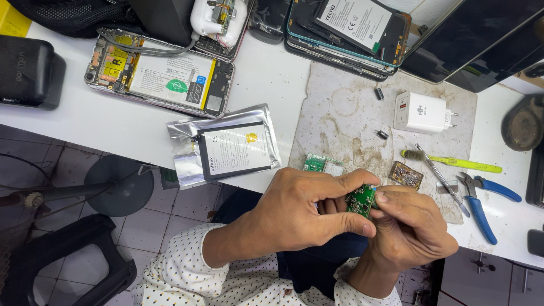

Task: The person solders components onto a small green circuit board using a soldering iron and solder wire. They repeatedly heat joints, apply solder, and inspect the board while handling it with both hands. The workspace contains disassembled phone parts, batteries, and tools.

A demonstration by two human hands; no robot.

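Your left hand and right hand together pinch a small green circuit board. Just beyond the grip: a second green board on a stained mat. Right of it: tweezers, blue pliers. Farther off: white charger.

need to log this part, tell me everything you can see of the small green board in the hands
The small green circuit board is a flat piece with tiny pale components and solder points dotting its face. Only a part shows; fingers cover the rest. It is held just off the white bench's front edge, tilted, pinched between the left hand and the right hand, the left forefinger across its top and the right thumb against its right edge. Finer details are too small to tell.
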